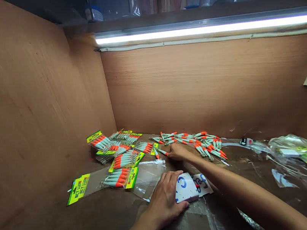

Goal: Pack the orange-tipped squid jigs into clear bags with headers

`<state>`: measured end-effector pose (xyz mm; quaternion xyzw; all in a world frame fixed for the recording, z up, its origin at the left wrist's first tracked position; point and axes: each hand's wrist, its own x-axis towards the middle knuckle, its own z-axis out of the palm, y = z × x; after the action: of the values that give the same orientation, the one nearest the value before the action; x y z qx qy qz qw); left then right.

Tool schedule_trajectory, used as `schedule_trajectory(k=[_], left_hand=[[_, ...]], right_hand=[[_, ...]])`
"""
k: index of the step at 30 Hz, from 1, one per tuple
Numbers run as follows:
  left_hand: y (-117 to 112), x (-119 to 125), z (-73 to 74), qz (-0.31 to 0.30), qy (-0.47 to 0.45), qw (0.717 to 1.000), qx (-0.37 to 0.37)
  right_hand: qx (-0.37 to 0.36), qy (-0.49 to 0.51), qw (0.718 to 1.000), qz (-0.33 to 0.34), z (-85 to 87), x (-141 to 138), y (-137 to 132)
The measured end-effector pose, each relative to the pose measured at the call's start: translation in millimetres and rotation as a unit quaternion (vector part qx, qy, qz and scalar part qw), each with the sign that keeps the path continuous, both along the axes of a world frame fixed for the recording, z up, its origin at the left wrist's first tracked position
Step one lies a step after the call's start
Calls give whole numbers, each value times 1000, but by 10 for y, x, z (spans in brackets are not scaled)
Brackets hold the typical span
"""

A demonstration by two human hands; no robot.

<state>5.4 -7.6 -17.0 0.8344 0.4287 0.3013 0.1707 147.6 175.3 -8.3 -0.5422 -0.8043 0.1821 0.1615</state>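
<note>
My left hand (pixel 165 191) is wrapped round a small white box (pixel 185 188) with blue lettering, low in the middle of the head view. A flat white card (pixel 207 186) with blue letters juts out at the box's right side. Farther back, my right hand (pixel 177 151) is closed with its fingertips at the end of an orange-and-white fishing lure (pixel 162 151). Another lure (pixel 156 153) lies just left of it. Behind and right of this hand spreads a loose pile of similar lures (pixel 184 138). Its fingertips are partly hidden.
Bagged lures (pixel 125 159) with yellow-green header cards are heaped on the left. Clear bags (pixel 149 175) lie beside my left hand, and header-topped bags (pixel 79 188) farther left. A white cable (pixel 303 175) and plastic packaging (pixel 291 150) occupy the right. Wooden panels (pixel 209 83) enclose the back and left.
</note>
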Motion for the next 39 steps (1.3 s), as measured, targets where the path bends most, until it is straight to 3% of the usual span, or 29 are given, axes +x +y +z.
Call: schedule_trajectory(k=[5, 10, 14, 17, 23, 31, 34, 36, 39], left_hand=[[13, -13, -31, -16, -10, 1000, -8], [61, -51, -88, -15, -36, 999, -28], [97, -45, -109, -25, -51, 998, -40], [103, -29, -104, -26, -57, 997, -51], [82, 28, -22, -30, -41, 996, -72], [82, 77, -24, -49, -48, 996, -53], [94, 43, -61, -43, -52, 996, -59], [102, 25, -80, -41, -52, 996, -67], [111, 8, -97, -31, -47, 996, -67]], right_hand=[[12, 34, 999, -2, 126, 472, -167], [25, 74, 997, 9, 265, 1279, -637], [-31, 141, 989, 4, 189, 1802, -1137], [-23, 167, 986, -3, 78, 1969, -1459], [77, 85, 991, 70, 27, 1890, -1824], [157, -44, 977, 137, 18, 1284, -1765], [123, -51, 966, 221, 128, 1273, -1654], [54, -36, 961, 268, 284, 1301, -1506], [-29, 6, 976, 216, 532, 1166, -1118]])
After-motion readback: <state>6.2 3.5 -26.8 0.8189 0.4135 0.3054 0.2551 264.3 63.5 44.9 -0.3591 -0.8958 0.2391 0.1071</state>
